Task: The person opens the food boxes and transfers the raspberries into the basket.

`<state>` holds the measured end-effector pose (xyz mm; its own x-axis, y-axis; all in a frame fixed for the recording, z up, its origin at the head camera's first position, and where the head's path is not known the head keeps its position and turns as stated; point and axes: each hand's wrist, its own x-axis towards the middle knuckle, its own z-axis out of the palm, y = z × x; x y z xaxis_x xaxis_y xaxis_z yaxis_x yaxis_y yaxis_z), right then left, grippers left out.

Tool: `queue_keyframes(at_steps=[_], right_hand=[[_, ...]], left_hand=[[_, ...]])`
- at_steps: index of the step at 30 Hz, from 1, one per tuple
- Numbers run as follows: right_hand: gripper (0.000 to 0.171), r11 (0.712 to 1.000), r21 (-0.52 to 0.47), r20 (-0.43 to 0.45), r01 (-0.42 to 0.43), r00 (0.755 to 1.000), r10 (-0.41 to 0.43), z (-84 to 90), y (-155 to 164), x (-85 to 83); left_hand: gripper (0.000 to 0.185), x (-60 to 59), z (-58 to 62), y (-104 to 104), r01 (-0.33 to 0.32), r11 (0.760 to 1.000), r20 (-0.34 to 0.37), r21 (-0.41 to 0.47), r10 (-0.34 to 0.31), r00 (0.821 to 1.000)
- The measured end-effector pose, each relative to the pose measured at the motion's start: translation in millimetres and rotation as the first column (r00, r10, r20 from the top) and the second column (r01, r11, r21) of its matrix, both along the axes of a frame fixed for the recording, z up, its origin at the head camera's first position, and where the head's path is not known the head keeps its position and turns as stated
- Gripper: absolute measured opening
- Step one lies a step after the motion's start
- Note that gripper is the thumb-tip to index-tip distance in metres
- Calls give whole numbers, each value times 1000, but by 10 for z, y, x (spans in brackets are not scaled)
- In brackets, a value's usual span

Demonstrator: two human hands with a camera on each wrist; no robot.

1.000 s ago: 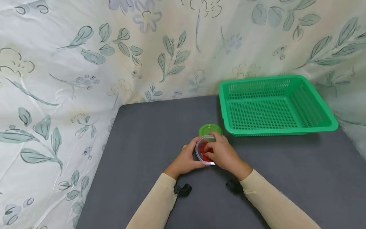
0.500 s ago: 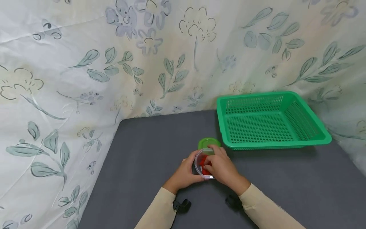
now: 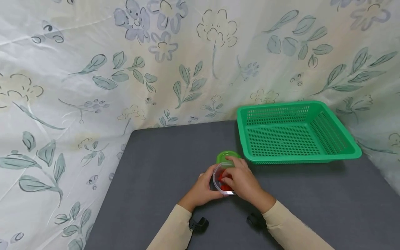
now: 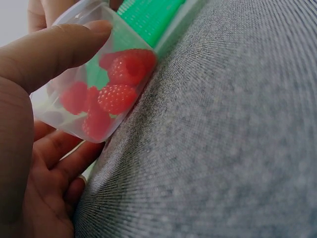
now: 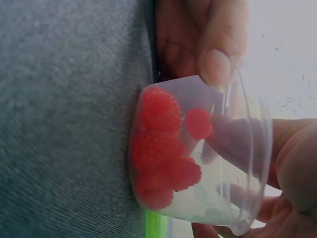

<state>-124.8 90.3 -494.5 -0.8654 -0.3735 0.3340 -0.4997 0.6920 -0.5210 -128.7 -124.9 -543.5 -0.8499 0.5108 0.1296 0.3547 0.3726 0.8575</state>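
A clear plastic cup [image 3: 215, 178] with raspberries [image 5: 156, 148] at its bottom stands on the grey table. My left hand [image 3: 201, 189] grips the cup round its side, thumb near and fingers far, as the left wrist view also shows. From above, my right hand [image 3: 247, 180] reaches in over the rim. Its thumb and fingers are inside the cup, and one raspberry [image 5: 198, 124] sits at their tips, raised off the others. The cup wall blurs that contact somewhat. Just behind the cup lies a green lid [image 3: 224, 156], partly hidden by the right hand.
A green perforated basket [image 3: 282, 139] stands at the back right of the table [image 3: 162, 163], near the flowered cloth [image 3: 187, 52] hanging behind. Black wrist mounts [image 3: 199, 225] sit under both forearms.
The head view has tilted, so everything sits lower in the picture than a second ago. The right hand's fingers have shifted slightly among the raspberries; the left hand keeps its grip on the cup.
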Motion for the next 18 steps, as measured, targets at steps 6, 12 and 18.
queue_keyframes(at_steps=[6,12,18], right_hand=[[15,1000,-17,6,-11,1000,11,36,47,4],[20,997,75,-17,9,1000,-7,15,63,-32],[31,982,173,-18,74,997,-72,5,66,-18]], left_hand=[[96,6,-24,3,8,1000,20,-7,-8,1000],[95,-31,2,24,9,1000,-5,-11,-9,1000],[94,-34,-7,43,-3,999,-37,-33,2,999]])
